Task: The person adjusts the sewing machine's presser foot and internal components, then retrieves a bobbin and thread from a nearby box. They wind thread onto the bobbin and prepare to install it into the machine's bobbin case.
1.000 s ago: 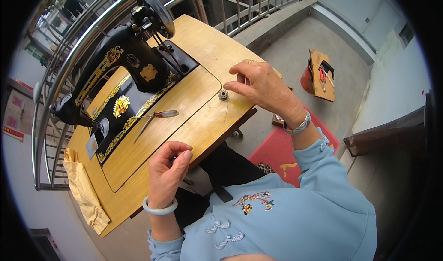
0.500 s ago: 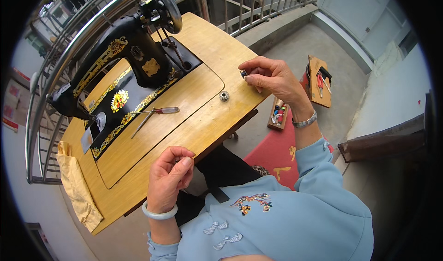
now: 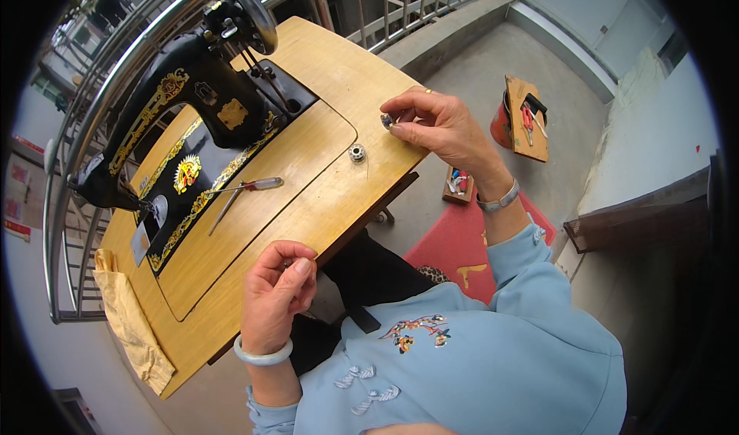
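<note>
Pinched between the thumb and fingers of my right hand [image 3: 443,131] is a small dark bobbin [image 3: 386,121], held just above the right part of the wooden table [image 3: 331,196]. A metal bobbin [image 3: 356,153] rests on the tabletop, a little left of and nearer than that hand. My left hand [image 3: 273,300] is closed at the table's near edge, thumb pressed to the fingers; what they hold is mostly hidden. The black sewing machine [image 3: 173,119] with gold decoration stands at the far left. In front of its bed lie a clear-handled screwdriver [image 3: 262,183] and a thin metal tool [image 3: 224,212].
A folded yellow cloth [image 3: 131,323] hangs at the table's left corner. Metal railings [image 3: 58,227] run behind the machine. Below on the right are a small wooden box [image 3: 458,187] of thread, a board [image 3: 526,119] with tools, and a red mat [image 3: 443,242].
The view has shifted slightly, so the machine and table sit further left in the picture. Both hands keep their pinches, and the bobbin on the table stays in place.
</note>
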Demonstrator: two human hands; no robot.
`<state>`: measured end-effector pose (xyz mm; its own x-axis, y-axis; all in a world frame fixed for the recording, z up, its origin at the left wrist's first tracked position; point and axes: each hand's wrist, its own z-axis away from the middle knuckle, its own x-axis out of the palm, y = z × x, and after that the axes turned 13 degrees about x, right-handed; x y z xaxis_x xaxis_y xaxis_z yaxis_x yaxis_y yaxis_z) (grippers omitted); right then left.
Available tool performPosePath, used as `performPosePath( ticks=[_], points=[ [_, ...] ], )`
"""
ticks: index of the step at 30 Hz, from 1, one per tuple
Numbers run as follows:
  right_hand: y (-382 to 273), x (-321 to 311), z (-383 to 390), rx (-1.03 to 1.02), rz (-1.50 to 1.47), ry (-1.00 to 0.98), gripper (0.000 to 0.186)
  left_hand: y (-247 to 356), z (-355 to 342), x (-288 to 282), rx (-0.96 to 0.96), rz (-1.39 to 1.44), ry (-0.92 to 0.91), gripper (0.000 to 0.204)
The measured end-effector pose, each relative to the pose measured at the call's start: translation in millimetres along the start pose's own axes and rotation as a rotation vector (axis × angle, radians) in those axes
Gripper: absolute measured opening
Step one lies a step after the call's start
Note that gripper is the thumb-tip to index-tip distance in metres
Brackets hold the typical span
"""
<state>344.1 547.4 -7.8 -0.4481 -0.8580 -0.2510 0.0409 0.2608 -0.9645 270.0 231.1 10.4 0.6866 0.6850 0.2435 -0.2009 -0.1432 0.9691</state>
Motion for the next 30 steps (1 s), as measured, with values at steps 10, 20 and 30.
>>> performPosePath(
  ticks=[10,20,30],
  points=[
    [46,-96,58,0.158,-0.246,0.209,0.023,-7,-12,19,0.246,-0.199,0.088,0.013],
    [340,-97,159,0.706,-0.989,0.5,0.019,-33,-62,108,0.486,-0.74,0.029,0.01],
    [509,-45,162,1.185,-0.748,0.618,0.018,-61,-93,127,0.602,-1.126,0.169,0.012]
  ],
)
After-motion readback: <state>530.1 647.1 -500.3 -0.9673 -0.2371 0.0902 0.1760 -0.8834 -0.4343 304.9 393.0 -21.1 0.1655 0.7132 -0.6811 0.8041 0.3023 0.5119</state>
